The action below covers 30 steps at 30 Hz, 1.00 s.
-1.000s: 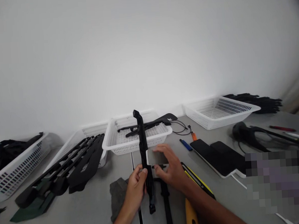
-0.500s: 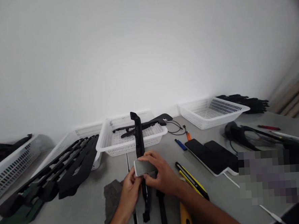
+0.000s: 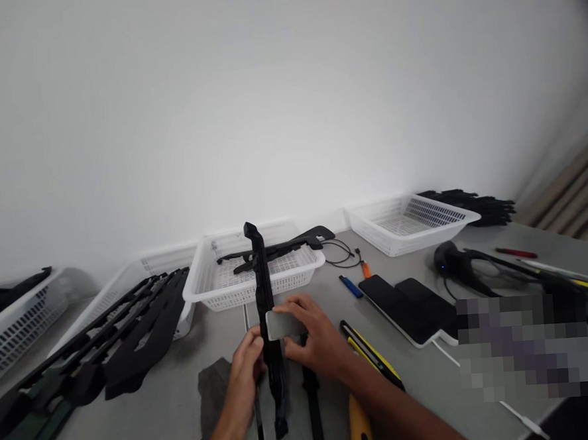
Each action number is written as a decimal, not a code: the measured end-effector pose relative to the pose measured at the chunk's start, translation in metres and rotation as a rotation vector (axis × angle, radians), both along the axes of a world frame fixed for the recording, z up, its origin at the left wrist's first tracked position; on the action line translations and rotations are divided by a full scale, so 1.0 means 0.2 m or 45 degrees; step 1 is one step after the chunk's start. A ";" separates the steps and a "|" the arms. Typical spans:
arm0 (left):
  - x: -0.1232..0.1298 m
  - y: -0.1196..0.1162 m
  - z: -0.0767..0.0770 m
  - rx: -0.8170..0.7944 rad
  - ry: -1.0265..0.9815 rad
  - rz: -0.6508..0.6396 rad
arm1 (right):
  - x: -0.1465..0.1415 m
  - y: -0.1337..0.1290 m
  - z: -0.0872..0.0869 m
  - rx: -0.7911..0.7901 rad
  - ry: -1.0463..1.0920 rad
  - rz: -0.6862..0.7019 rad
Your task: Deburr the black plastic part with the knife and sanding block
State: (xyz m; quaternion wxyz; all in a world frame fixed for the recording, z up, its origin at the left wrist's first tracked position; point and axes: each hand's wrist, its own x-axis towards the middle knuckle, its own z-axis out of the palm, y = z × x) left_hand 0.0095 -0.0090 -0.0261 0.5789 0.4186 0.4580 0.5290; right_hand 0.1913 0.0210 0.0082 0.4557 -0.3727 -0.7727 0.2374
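Observation:
My left hand (image 3: 244,366) is closed around the side of a long black plastic trim strip (image 3: 262,275), which stands nearly lengthwise in front of me. My right hand (image 3: 319,341) pinches a flat grey rectangular piece with rounded corners (image 3: 282,325) between thumb and fingers. Its left end lies against the middle of the strip. A dark grey cloth (image 3: 212,394) lies beside my left wrist. Under and near my right forearm are another black strip (image 3: 313,405), a yellow-and-black utility knife (image 3: 372,354) and a yellow-handled tool (image 3: 359,425).
White baskets (image 3: 253,295) line the wall, the middle one holding black parts. More black strips (image 3: 146,328) rest over a basket on the left. To the right are two phones (image 3: 394,310), a blue cutter (image 3: 350,286), a black headset-like device (image 3: 456,263) and another basket (image 3: 400,243).
The strip has turned slightly, its far end shifting left. My left hand has moved from beside the grey piece to the strip's left side. The grey piece sits flatter across the strip.

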 end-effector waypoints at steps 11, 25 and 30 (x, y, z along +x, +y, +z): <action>0.00 0.03 0.00 0.018 -0.102 0.083 | 0.00 0.00 -0.02 0.107 -0.085 0.089; 0.02 0.02 0.06 -0.009 -0.211 0.098 | 0.01 0.01 -0.02 0.043 -0.136 0.025; -0.01 0.04 0.02 -0.017 -0.264 0.133 | 0.02 0.02 -0.02 0.057 -0.143 0.022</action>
